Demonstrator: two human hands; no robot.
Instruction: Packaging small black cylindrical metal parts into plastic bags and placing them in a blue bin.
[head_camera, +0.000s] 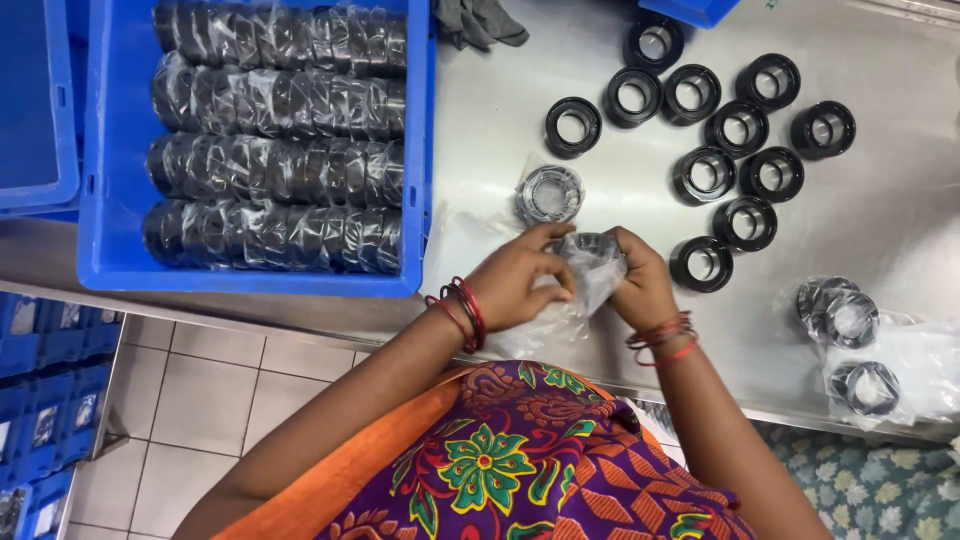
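Note:
My left hand (518, 277) and my right hand (640, 287) meet over the steel table (880, 215), both gripping a clear plastic bag (592, 268) with a black ring part inside it. Just beyond my hands lies another bagged ring (549, 194). Several bare black rings (745, 223) stand on the table to the right of my hands.
A blue crate (118, 150) at the left holds rows of wrapped black rings (275, 165). More bagged rings (850, 320) lie at the right edge. A grey cloth (478, 22) sits at the top. Stacked blue crates (40, 400) stand on the tiled floor below left.

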